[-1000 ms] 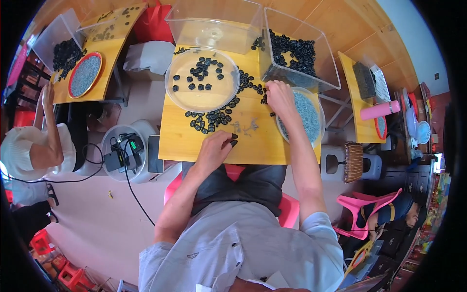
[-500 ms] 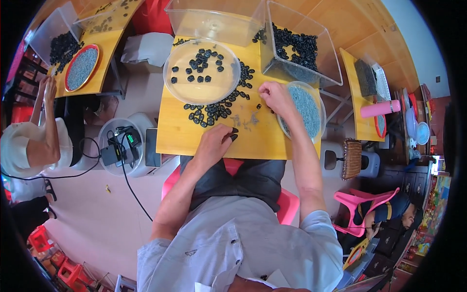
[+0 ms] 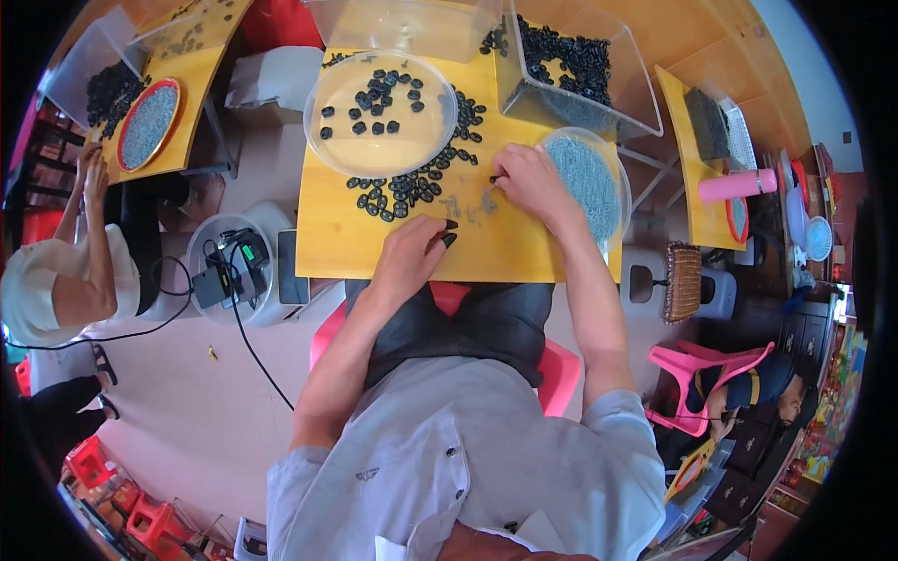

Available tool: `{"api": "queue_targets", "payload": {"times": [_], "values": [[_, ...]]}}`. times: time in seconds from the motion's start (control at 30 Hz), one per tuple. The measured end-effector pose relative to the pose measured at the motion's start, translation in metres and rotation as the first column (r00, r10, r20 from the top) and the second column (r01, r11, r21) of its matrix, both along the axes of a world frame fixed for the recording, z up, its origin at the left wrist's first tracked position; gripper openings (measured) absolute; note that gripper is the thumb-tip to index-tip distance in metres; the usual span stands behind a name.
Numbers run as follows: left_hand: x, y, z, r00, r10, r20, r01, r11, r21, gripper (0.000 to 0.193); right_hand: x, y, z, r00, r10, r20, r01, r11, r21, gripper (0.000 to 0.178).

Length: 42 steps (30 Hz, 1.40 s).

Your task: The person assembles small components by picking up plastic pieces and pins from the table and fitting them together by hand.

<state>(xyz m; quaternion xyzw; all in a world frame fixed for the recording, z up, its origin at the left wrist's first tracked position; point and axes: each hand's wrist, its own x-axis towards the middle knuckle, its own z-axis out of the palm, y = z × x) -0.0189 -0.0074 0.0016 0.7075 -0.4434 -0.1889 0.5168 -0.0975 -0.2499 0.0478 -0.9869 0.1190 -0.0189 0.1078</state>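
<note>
My left hand (image 3: 410,252) rests at the table's near edge. Its thumb and forefinger end in black tips, probably finger covers, with a small gap and nothing visible between them. Farther right, my right hand (image 3: 531,179) is closed in a pinch on a small black piece (image 3: 494,179), partly hidden by the fingers. A pile of black oval pieces (image 3: 400,194) lies just beyond my left hand. Small grey metal bits (image 3: 486,201) are scattered between the hands. Beside my right wrist stands a round tray (image 3: 625,201) filled with fine grey-blue parts (image 3: 582,182).
A clear round tray (image 3: 327,98) with several black pieces stands at the back left of the yellow table (image 3: 323,234). Behind are a clear bin (image 3: 645,103) of black pieces and another clear bin (image 3: 402,23). A person (image 3: 75,280) works at the left table.
My right hand has moved slightly left and nearer; the lone black piece that lay on the table is now in its fingertips. My left hand keeps much the same pose. The whole view has shifted a little.
</note>
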Motion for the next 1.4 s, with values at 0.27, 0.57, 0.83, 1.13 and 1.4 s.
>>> {"api": "queue_targets", "payload": {"times": [0.27,0.57,0.83,1.13,1.4], "values": [[-0.064,-0.018,-0.007,0.665,-0.309,0.68,0.339,0.936,0.093,0.026,-0.012,0.002,0.0,0.969,-0.058,0.24,0.039,0.996,0.084,0.005],[-0.068,-0.016,-0.009,0.728,-0.31,0.612,0.312,0.944,0.107,0.03,-0.059,0.029,0.02,0.902,-0.352,0.249,0.203,0.856,0.475,0.012],[-0.062,-0.014,-0.013,0.917,-0.258,0.304,0.278,0.96,-0.023,0.035,-0.101,0.051,0.006,0.877,-0.462,0.132,0.242,0.661,0.711,0.016],[-0.056,-0.014,-0.019,0.813,-0.14,-0.565,0.083,0.989,-0.126,0.027,-0.099,0.075,0.009,0.922,-0.385,-0.042,0.25,0.508,0.824,0.013],[-0.047,-0.005,-0.01,0.847,-0.133,-0.514,0.158,0.987,0.005,0.025,-0.098,0.084,0.004,0.842,-0.536,0.068,0.34,0.623,0.705,0.008]]}}
